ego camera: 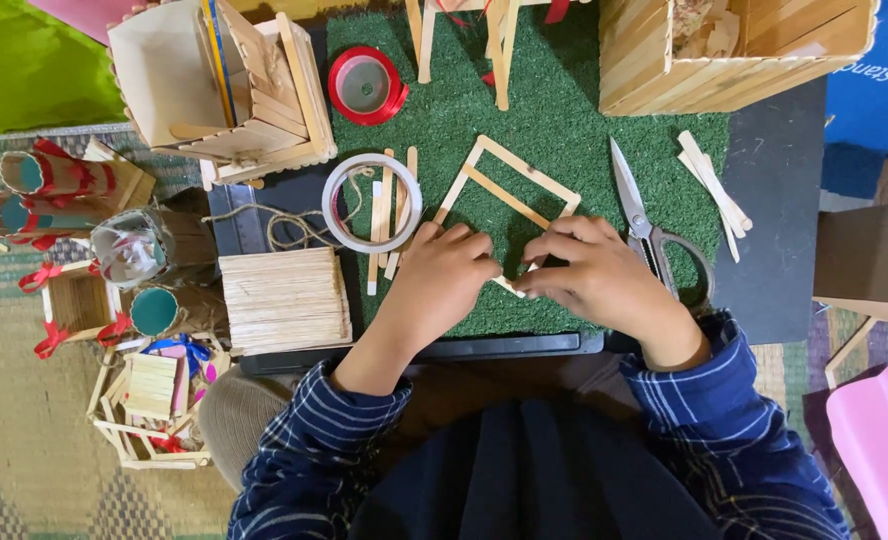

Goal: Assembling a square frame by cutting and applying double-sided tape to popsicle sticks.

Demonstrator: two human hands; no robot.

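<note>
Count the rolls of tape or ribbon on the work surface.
2. A red ribbon roll lies on the green mat's upper left; a white tape ring lies on its left edge, over loose sticks, beside the left hand. Others may be hidden.

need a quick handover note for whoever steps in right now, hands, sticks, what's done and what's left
Left hand and right hand: both pinch the near end of the stick frame on the green mat.
Frame: far side, two long sides and a cross stick are in place; the near side is under the fingers, so its state is hidden.
Close by: scissors to the right, tape ring and loose sticks to the left, stick stack further left.
</note>
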